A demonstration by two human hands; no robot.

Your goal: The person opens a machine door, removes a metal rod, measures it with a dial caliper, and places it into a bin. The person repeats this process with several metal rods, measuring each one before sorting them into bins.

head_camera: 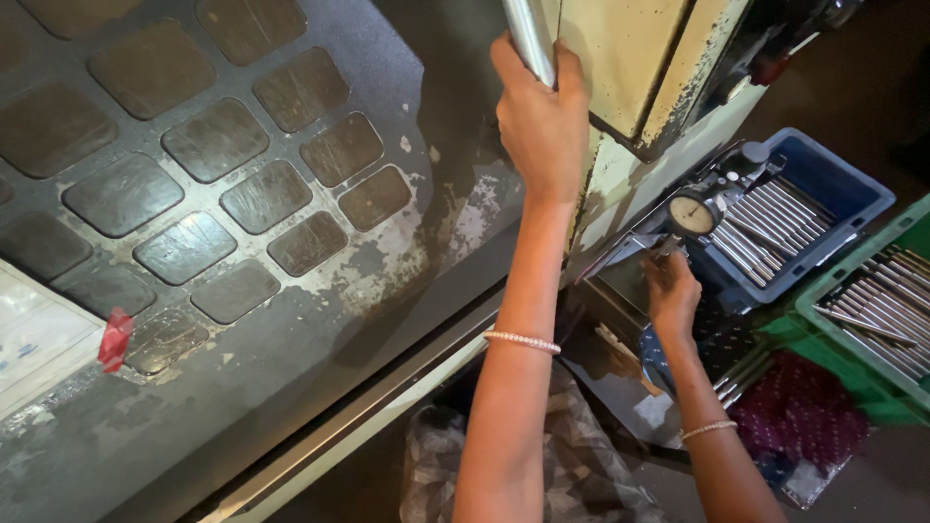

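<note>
Left hand (541, 121) grips a smooth, shiny metal handle (529, 39); left of it, a matt, scuffed grey machine door (242, 194) with worn paint. Right of the right hand (671, 295), glossy steel rods (765, 225) in a blue plastic crate (841, 184), a glass-faced metal dial gauge (692, 215) above it.

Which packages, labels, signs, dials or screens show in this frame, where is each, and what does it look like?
Dial gauge: right of centre, above the right hand; round, pale face, dark rim.
Printed sheet: far left edge; whitish, rectangular, faint blue marks.
Red tag: by that sheet's corner; small, crumpled.
Blue crate: upper right; rectangular, holds metal rods.
Green crate: right edge; holds metal rods.
No screens visible.
</note>
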